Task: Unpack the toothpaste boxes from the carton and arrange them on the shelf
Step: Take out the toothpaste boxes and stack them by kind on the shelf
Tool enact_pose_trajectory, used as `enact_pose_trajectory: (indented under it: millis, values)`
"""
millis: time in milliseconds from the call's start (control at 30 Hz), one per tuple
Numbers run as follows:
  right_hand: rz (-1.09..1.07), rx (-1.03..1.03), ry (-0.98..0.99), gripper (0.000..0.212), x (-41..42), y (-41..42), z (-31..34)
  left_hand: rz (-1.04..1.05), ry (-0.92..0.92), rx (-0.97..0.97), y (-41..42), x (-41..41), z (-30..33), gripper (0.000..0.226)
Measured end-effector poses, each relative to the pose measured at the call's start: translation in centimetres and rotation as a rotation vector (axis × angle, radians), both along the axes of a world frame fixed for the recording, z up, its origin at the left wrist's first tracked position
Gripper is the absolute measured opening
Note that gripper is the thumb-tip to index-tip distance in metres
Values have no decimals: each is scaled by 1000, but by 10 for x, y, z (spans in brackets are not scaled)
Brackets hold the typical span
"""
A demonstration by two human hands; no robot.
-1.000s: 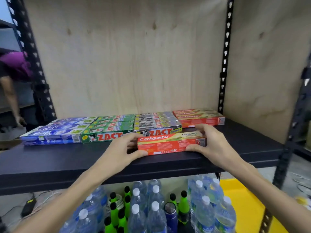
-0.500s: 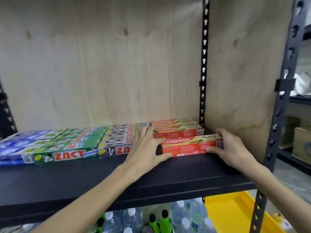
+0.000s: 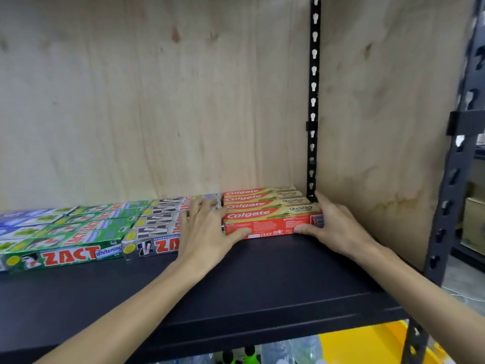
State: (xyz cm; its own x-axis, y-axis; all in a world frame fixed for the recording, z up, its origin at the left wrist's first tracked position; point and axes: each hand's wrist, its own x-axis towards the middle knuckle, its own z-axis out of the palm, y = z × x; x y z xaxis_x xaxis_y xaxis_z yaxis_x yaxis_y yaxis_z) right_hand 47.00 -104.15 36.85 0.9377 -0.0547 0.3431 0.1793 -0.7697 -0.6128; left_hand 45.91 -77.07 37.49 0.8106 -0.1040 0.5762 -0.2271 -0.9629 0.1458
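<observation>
Hands: left (image 3: pixel 207 229), right (image 3: pixel 338 227) grasp ends of front Colgate box (image 3: pixel 270 223) | box between them on shelf (image 3: pixel 262 285)

Even, soft light falls on the plywood back panel (image 3: pixel 157 101), no glare. Wide-angle bend curves the black upright (image 3: pixel 312 101). The right post (image 3: pixel 456 153) smears with motion blur. Boxes at the shelf (image 3: pixel 262 290) left edge go soft; faint shadows under both forearms.

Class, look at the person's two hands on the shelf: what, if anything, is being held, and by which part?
The front red Colgate box, held by its two ends: left hand at its left end, right hand at its right end.
</observation>
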Motion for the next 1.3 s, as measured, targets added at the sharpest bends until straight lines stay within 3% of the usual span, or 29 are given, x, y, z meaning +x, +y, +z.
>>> enact_pose_trajectory:
  millis: [433,600,800,900,1167,1300]
  values:
    - [-47,-106,9,124,6,-7,-5,-40,43,-17,4,0,0,69]
    - [-32,-84,64,114,6,-9,-7,-70,45,60,7,6,-4,73]
    - [-83,-95,84,112,3,-6,-6,-118,14,4,8,8,-5,70]
    - [-113,-101,86,110,-6,-2,-4,-125,-32,-75,9,5,-4,82]
    - [-154,-209,-112,88,-68,27,8,-95,-148,-200,24,-34,-2,105]
    - [-57,-66,-267,74,-106,52,-2,-93,-128,-222,41,-67,-5,97]
